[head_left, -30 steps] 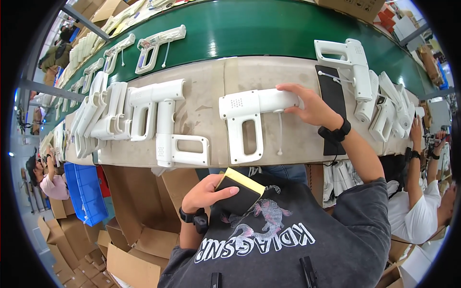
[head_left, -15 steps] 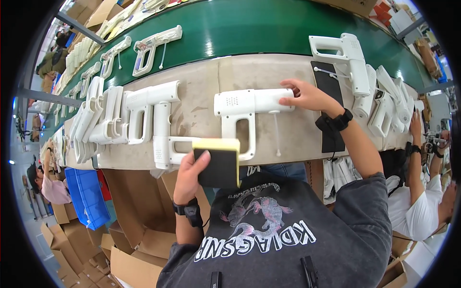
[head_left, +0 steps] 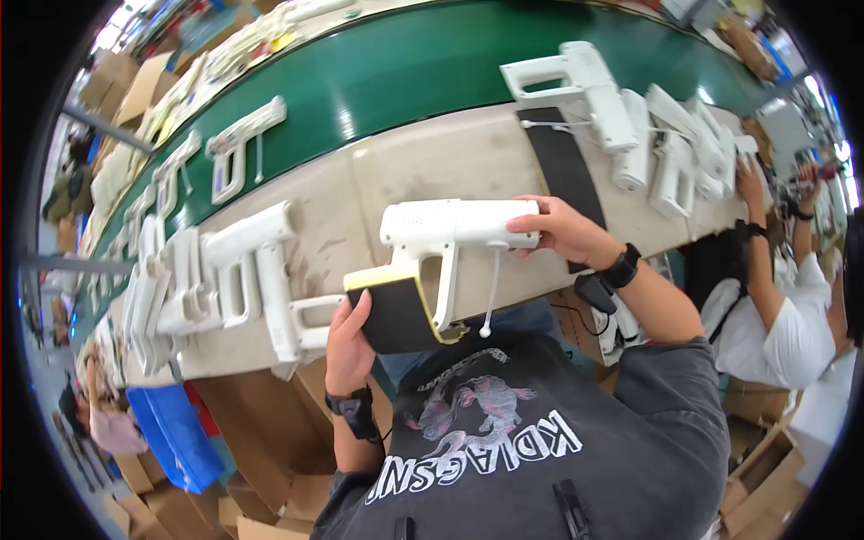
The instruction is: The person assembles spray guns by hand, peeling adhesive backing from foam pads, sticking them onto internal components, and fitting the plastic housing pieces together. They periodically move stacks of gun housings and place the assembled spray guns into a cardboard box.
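In my right hand [head_left: 576,236] is the barrel end of a white gun-shaped plastic housing [head_left: 427,223], fingers and thumb around it. The housing lies sideways near the table's front edge, its loop handle toward me, and a thin white rod with a ball end [head_left: 490,297] hangs from it. My left hand [head_left: 348,346] is closed on a flat sponge pad [head_left: 393,315], black on its face and yellow along its edges. The pad overlaps part of the handle; whether they touch, I cannot tell. The left fingers behind the pad are hidden.
More white housings [head_left: 256,243] stand in a row at left; others [head_left: 621,117] are piled at right beside a black mat [head_left: 567,171]. Beyond the table runs a green conveyor [head_left: 405,72] carrying housing halves. A co-worker's arm [head_left: 756,225] reaches in at far right. Cardboard boxes [head_left: 261,423] sit below.
My right hand has brought the housing closer to my body and gripped its end more fully. The pad in my left hand is now against or in front of the handle. The whole view has tilted.
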Demonstrator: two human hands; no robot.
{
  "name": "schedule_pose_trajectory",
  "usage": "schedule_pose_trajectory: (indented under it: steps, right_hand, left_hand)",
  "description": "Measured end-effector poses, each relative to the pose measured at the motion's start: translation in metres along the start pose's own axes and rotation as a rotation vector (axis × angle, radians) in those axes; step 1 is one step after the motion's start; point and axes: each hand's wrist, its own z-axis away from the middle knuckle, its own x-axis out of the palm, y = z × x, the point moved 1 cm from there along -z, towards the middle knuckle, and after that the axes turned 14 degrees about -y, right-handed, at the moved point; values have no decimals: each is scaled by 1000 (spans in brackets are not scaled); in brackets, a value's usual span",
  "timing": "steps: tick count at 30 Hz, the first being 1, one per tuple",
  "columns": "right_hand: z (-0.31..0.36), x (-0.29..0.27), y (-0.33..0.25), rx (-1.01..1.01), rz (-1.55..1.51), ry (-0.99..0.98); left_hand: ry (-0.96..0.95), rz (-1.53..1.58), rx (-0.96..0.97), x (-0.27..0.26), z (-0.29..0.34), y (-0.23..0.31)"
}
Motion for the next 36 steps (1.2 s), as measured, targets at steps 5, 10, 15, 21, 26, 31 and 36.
schedule_pose_trajectory:
  steps: [5,10,15,21,26,31,36]
  right_hand:
    - [74,-1,-1,-341,23,239]
    - [173,-60,-12,-754,-328,689]
    - [241,-154,-43,-931,-339,836]
    - [278,-297,-64,-990,-435,1113]
    - [245,-350,-51,-927,-575,1307]
    - [230,-374,-32,-834,-394,1387]
    - [242,-396,-33,-635,-291,1319]
  left_hand:
    - [-127,80,-11,3,-11,-14]
    - [-164,38,-34,18,-18,-16]
    - [-169,40,-108,0,-20,-25]
    - [-92,41,-120,6,-14,-27]
    - [-87,-19,-103,7,-9,-31]
    - [-107,-5,-136,17,-6,-32]
    - [-120,-4,-152,13,-10,-38]
